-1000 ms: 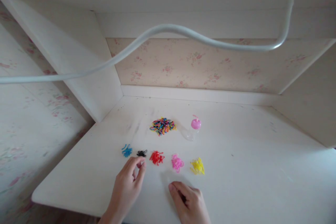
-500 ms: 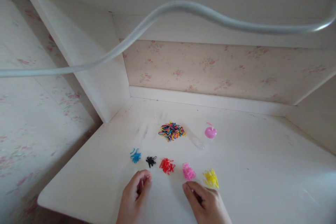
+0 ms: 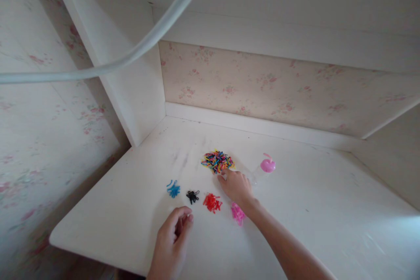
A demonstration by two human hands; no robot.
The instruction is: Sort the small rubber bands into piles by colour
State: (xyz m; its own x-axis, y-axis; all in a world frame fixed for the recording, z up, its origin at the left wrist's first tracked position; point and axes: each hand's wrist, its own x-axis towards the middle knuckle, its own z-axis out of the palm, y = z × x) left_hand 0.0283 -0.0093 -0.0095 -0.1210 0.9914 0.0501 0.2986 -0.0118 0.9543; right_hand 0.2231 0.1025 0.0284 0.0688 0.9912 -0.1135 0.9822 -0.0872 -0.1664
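A mixed heap of small colourful elastic bands (image 3: 216, 160) lies toward the back of the white table. My right hand (image 3: 236, 186) reaches to its near edge, thumb and fingertips close together at the bands; what is between them is hidden. In front lie separate little piles: blue bands (image 3: 173, 189), black bands (image 3: 192, 196), red bands (image 3: 212, 203) and pink bands (image 3: 237, 213). The right forearm passes over where the yellow pile lay and hides it. My left hand (image 3: 173, 238) rests below the black pile, its fingers curled and thumb near the index finger; nothing shows clearly in it.
A pink cap-like piece (image 3: 268, 165) stands at the back right, with a clear plastic item (image 3: 254, 178) beside it, partly behind my right hand. A pale cable (image 3: 138, 50) crosses the upper view. The white table (image 3: 114, 210) meets a side panel (image 3: 131, 74) at left.
My right hand has moved forward from beside the pink and yellow piles to the mixed heap. The left hand stays nearly in place. The camera view has shifted slightly.
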